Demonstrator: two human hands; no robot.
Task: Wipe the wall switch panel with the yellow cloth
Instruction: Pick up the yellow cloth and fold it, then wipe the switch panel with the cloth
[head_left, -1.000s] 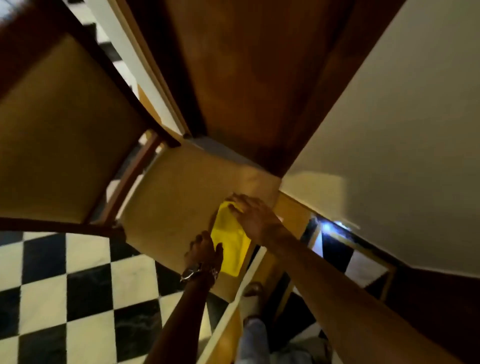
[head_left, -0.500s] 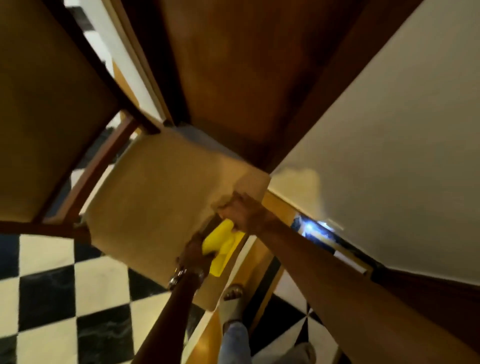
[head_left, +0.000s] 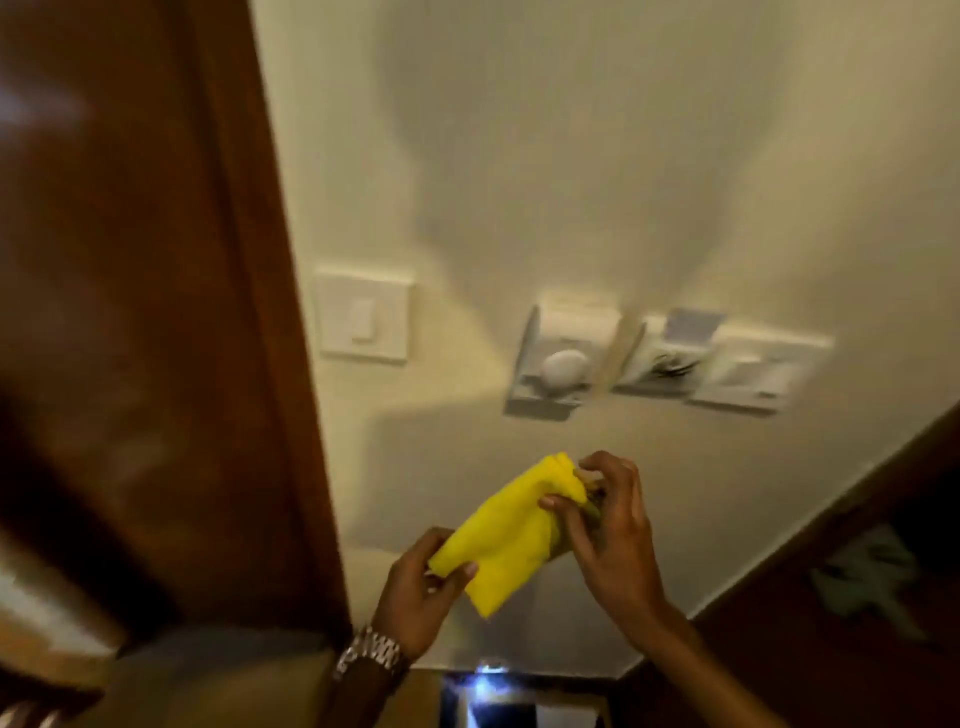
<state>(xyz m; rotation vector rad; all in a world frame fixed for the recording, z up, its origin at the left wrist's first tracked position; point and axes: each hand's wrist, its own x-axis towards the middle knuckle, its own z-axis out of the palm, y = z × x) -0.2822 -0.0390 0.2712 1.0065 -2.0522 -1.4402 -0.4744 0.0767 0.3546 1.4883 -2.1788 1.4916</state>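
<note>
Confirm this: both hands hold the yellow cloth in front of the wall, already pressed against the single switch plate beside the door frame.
Not pressed. The head view shows the yellow cloth held between the left hand and right hand in front of the wall, below the switch plate beside the door frame and apart from it.

**Cloth below the wall fittings**

I see the cloth (head_left: 511, 540) stretched between my two hands, left hand (head_left: 415, 587) at its lower end, right hand (head_left: 613, 525) at its upper end. Above it on the wall (head_left: 571, 156) sit the switch panel (head_left: 362, 317), then the dial unit (head_left: 563, 364) to its right. The door (head_left: 130, 312) stands left.
</note>
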